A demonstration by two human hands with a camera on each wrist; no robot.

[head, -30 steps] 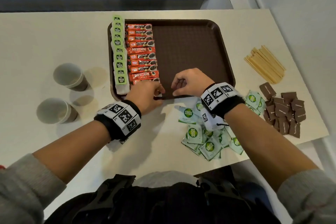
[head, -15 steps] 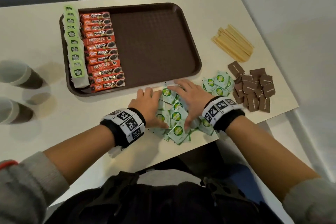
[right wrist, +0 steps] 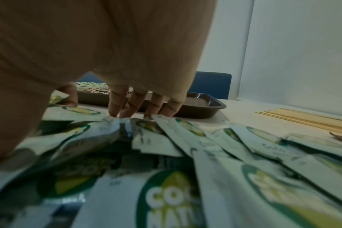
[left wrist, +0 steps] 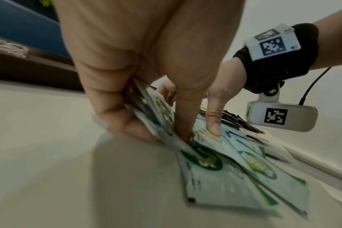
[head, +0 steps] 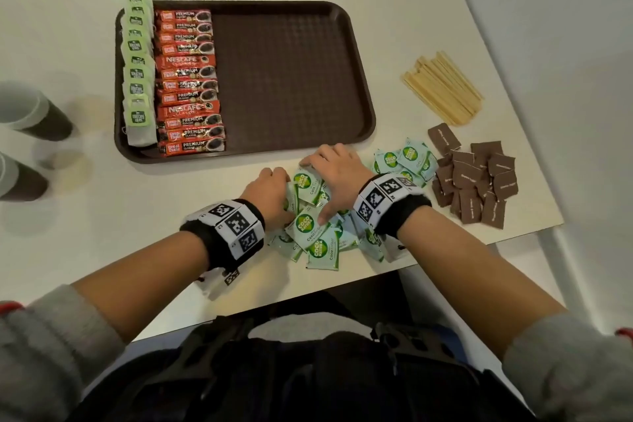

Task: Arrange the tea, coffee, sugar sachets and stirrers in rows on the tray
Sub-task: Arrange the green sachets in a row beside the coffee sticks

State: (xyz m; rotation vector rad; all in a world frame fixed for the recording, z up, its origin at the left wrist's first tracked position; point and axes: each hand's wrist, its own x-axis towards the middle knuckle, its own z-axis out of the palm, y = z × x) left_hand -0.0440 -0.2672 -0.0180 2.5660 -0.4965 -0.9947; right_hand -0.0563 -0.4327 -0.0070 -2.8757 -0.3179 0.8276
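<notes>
Green sachets (head: 317, 216): loose heap on the table (head: 85, 223), overlapping at mixed angles, just in front of the tray's near rim and right of its middle. A smaller cluster of the same sachets lies just to the right, toward the brown sachets (head: 476, 181).

Left hand (head: 270, 193): at the heap's left edge. The left wrist view shows thumb and fingers pinching a fanned bunch of sachets (left wrist: 158, 117), held tilted up off the table, its lower edges reaching down onto the heap.

Right hand (head: 337, 175): spread over the heap's top and far side. In the right wrist view the fingertips (right wrist: 115, 111) press down on the far edges of sachets, fingers fairly straight, nothing gripped; thumb (head: 322, 216) lies on a sachet nearer the body.

Relation for the coming move, as judged: the heap sits between the two hands, under the right palm; the sachets show no common long axis, so they need squaring before laying. The free tray (head: 291, 79) floor lies straight ahead, beyond the fingertips. The left hand sits nearer the coffee row (head: 188, 79), where the next row would likely begin.

Tray, filled part: tea bags (head: 137, 72) in a column along the left wall, coffee sticks beside them; the rest bare.

Stirrers (head: 443, 89): bundle on the table right of the tray, well apart from both hands.

Cups (head: 30, 116): two, at the far left.
</notes>
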